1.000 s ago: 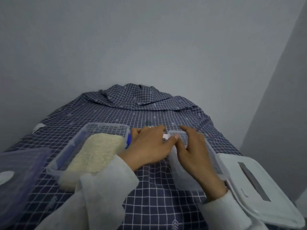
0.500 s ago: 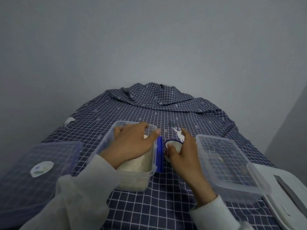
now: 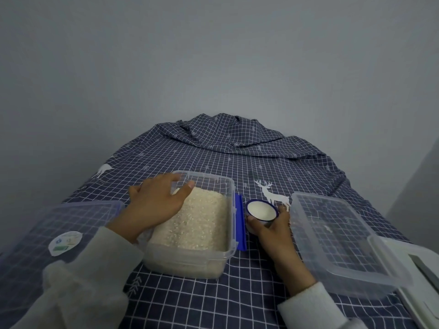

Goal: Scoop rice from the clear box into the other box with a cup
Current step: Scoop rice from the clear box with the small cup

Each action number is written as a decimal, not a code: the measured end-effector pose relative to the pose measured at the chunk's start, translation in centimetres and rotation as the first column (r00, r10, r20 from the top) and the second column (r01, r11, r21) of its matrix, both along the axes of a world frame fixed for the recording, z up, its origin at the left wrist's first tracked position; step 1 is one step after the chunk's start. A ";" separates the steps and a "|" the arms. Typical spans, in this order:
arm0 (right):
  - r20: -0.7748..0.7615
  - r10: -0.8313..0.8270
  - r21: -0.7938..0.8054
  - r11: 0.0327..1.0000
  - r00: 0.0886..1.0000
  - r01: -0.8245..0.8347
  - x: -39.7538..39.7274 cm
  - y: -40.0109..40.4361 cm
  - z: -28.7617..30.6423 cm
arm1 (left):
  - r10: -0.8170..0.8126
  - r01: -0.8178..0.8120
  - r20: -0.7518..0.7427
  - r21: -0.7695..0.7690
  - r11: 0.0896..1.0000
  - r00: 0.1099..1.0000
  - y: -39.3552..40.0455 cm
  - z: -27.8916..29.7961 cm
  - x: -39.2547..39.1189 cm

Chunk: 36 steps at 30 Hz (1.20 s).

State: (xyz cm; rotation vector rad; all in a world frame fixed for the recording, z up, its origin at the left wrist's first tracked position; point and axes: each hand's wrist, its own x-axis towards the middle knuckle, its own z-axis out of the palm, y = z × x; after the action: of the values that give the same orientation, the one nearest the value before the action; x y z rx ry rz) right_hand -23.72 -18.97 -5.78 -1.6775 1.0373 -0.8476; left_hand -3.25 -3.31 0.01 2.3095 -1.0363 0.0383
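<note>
One cup (image 3: 261, 212) within right-hand fingers (image 3: 282, 211)

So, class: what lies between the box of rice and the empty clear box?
In the head view, the cup, gripped by the right hand, and a blue clip on the rice box.

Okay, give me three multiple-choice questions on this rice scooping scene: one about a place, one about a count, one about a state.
1. Where is the cup?
A. Between the two boxes
B. Inside the rice box
C. On the white lid

2. How many open boxes are on the cloth?
A. One
B. Two
C. Three

3. What is the right hand doing?
A. Resting flat
B. Gripping the cup
C. Pouring rice

Answers: 1 A, it stands between the rice box and the empty box. 2 B, those two. 3 B, fingers wrap the upright cup.
</note>
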 end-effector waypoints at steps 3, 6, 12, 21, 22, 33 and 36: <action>0.016 0.024 0.023 0.999 1.000 -0.025 -0.1 -0.2 -0.1 | -0.008 0.008 -0.052 -0.008 1.000 0.999 0.2 -0.2 0.3; 0.045 0.029 0.027 0.999 0.999 -0.030 -0.2 -0.3 -0.3 | -0.019 0.016 -0.097 -0.032 0.999 0.995 0.4 -0.4 0.0; 0.134 0.008 -0.006 1.000 0.991 -0.007 0.0 0.1 0.0 | -0.020 0.002 -0.195 -0.091 0.996 0.981 1.0 -0.2 -0.5; 0.142 0.049 -0.328 0.945 0.989 0.000 0.3 2.0 3.9 | -0.093 0.047 -0.300 -0.157 0.986 0.949 2.1 -0.2 -0.5; 0.135 0.066 -0.352 0.936 0.989 -0.014 0.5 2.2 4.4 | -0.097 0.052 -0.300 -0.152 0.987 0.949 2.2 -0.3 -0.4; -0.262 0.139 -0.569 0.777 0.955 -0.269 4.0 2.4 6.9 | -0.112 0.071 -0.278 -0.153 0.986 0.954 2.6 -1.0 -0.2; -0.367 0.143 -0.587 0.731 0.919 -0.348 5.1 2.1 7.0 | -0.105 0.069 -0.251 -0.146 0.987 0.962 2.8 -0.8 -0.5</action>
State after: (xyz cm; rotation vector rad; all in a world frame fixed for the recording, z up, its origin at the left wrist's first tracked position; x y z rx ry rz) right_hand -18.64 -16.83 1.23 -2.5413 0.7065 -0.8360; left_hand -3.72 -0.51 -0.82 2.0774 -0.9681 -0.2155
